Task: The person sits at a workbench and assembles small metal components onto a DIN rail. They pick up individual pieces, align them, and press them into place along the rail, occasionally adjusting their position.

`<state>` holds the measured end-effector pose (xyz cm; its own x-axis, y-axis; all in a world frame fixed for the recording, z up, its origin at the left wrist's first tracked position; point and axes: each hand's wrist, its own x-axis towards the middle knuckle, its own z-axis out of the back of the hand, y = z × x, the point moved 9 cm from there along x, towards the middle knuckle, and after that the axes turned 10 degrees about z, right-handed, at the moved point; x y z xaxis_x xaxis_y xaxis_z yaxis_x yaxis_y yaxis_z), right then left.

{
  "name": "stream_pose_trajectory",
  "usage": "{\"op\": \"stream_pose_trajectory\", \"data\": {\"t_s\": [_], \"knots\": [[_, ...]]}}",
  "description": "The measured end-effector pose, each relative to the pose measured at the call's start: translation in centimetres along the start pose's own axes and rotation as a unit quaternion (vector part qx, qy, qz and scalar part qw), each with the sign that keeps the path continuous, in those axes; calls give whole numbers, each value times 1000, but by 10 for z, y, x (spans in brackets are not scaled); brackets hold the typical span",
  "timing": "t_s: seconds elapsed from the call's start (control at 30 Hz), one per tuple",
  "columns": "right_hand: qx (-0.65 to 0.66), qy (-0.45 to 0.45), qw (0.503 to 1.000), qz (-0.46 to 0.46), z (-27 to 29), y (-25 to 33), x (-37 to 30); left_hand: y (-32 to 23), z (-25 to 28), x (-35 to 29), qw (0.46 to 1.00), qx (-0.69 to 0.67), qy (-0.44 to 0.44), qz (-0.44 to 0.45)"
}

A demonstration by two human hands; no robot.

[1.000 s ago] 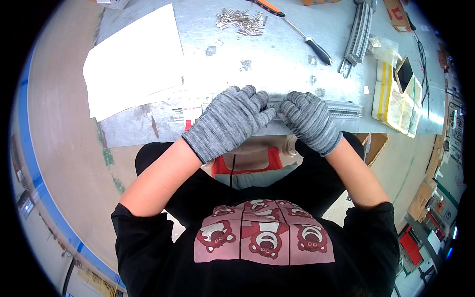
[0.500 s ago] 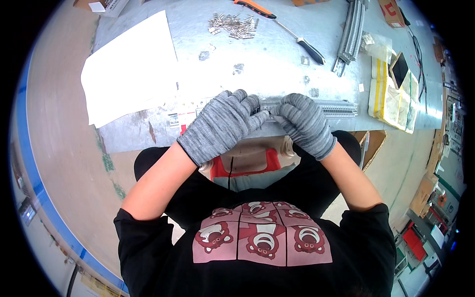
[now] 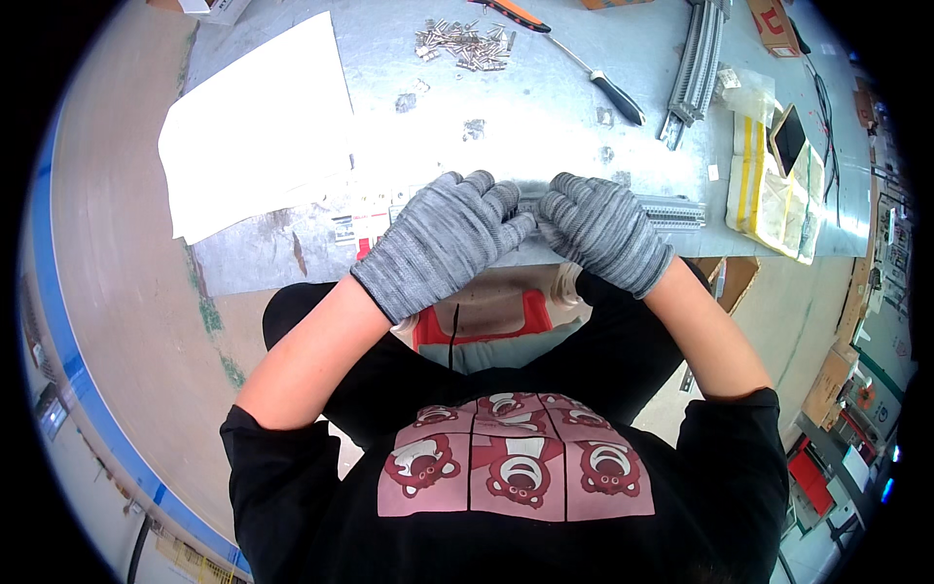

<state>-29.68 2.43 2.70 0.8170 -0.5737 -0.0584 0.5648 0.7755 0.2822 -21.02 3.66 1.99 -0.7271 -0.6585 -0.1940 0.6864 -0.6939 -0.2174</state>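
Nearest the camera, the person's black shirt and bare forearms led up to two grey knit gloves at the near edge of the metal table (image 3: 292, 263). The left hand (image 3: 443, 243) lay knuckles-up with its fingers curled down and inward, and the right hand (image 3: 603, 229) mirrored it, so the fingertips of both met over the end of a long grey slotted strip (image 3: 671, 209). Both hands were closed narrowly around that end; what exactly was pinched between the fingertips was hidden by the gloves, so I could not tell if a small part was held there too. The strip ran off to the right along the table's near edge, lying flat, probably so the table carried its length while only the end was worked close to the body.

A little farther out on the left, a large white sheet of paper (image 3: 258, 127) lay flat, well apart from the hands and seemingly pushed aside. Beyond the hands a few small metal pieces (image 3: 474, 127) sat scattered within reach. Farther back, a heap of small metal parts (image 3: 462, 47) lay bunched together, likely as a supply pile. To its right lay a screwdriver (image 3: 598, 83) with a black handle, set down at an angle, and more grey strips (image 3: 693, 73) were stacked together near the far right. A yellow-striped bag (image 3: 769, 185) rested at the table's right edge.
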Motion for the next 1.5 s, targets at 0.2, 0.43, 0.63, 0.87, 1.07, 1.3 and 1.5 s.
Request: {"op": "stream_pose_trajectory", "data": {"t_s": [0.2,0.43,0.63,0.87,1.07,1.3,1.5], "knots": [[22,-10,998,-49,-4,-8,-5,-4,-3,9,995,20,94,12],[55,-51,996,-53,-2,-10,-8,-2,0,6,995,-4,91,36],[9,-22,999,-38,-4,-4,-3,-2,-2,6,997,16,69,39],[25,16,999,-28,-9,-1,-7,-1,2,0,1000,-9,-6,-17],[-17,-61,998,12,-8,13,-26,24,12,-7,982,-168,-71,56],[36,-99,994,-39,-10,4,-32,58,30,-14,904,-366,-157,156],[160,-213,959,-100,14,-17,-37,64,33,-17,886,-386,-153,204]]}}
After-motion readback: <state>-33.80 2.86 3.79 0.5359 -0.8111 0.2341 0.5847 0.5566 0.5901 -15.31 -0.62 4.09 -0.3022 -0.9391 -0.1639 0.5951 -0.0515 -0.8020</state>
